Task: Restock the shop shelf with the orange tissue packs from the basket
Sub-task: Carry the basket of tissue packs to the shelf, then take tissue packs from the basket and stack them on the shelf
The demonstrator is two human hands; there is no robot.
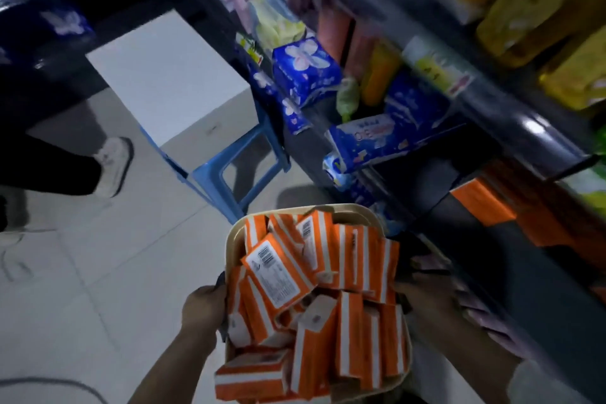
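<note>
Head view, looking down: grips the cream basket (pixel 231 249) at its left rim with the left hand (pixel 203 308), fingers curled round the edge. Meets the basket's right side with the right hand (pixel 423 292), dim and blurred there, so cannot tell whether wrapped round the rim or laid flat against it. Carries the orange tissue packs (pixel 278 272) heaped in the basket, some on end, some lying flat, one with its barcode label facing up, one hanging over the near rim. Shows more orange packs (pixel 482 203) lying on a low board of the dark shop shelf (pixel 492 115) to the right, near the basket's far corner. Higher on the shelf, blue packs (pixel 305 72), then pink, green and yellow goods, all blurred. Left of the shelf, a blue plastic stool (pixel 236 174) bearing a white box (pixel 170 82), standing on the pale tiled floor (pixel 114 289). At far left, another person's dark trouser leg and white shoe (pixel 113 164)
</note>
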